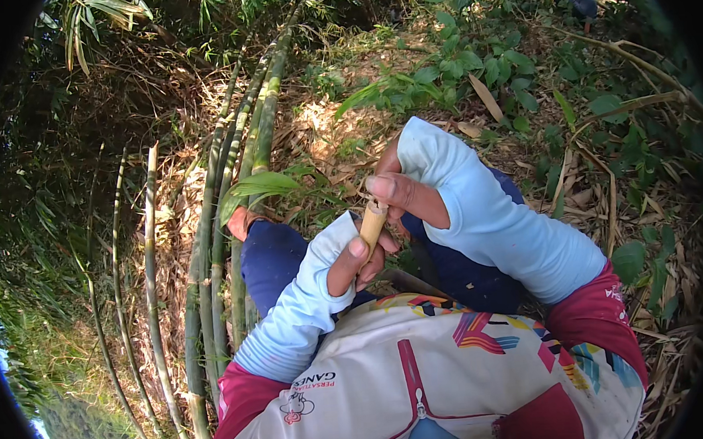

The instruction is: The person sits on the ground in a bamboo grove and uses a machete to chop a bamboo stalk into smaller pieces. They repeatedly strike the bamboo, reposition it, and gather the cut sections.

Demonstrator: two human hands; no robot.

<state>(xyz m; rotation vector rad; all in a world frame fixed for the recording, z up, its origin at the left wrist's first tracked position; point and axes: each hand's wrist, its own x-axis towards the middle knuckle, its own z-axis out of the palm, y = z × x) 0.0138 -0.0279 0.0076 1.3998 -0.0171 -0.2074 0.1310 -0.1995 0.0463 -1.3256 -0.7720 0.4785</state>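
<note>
Surveying the ground (321, 121): we record dry fallen leaves with green plants growing through them.
Bamboo stalks: we note several green stalks (265, 128) leaning together on the left, and near them a paler, thinner stalk (151, 232). Neither hand touches any of these.
Other person: we find a second person (582, 0) at upper right, well apart from the hands (too blurred for us to say what they are doing).
Jersey: we see a white and maroon jersey (361, 380) on the wearer.
Trousers: dark blue trousers (269, 257) show on either side of the hands.
Sleeves: pale blue sleeves (488, 219) reach over part of both hands.
Right hand: we observe the right hand (410, 196) with thumb and fingers drawn in at the tube's upper end; whether they pinch its rim or something small there, we cannot tell.
Left hand: we observe the left hand (358, 263) closed around the lower part of the tube, thumb along its side.
Short tan tube: we place this tube (373, 224), apparently bamboo, between the two hands, tilted and off the ground. We judge it already separated from any longer stalk.
Tube's upper end: its edge looks uneven, and the right fingers are at it. We judge handling there unfinished; how much remains, we cannot establish.
</note>
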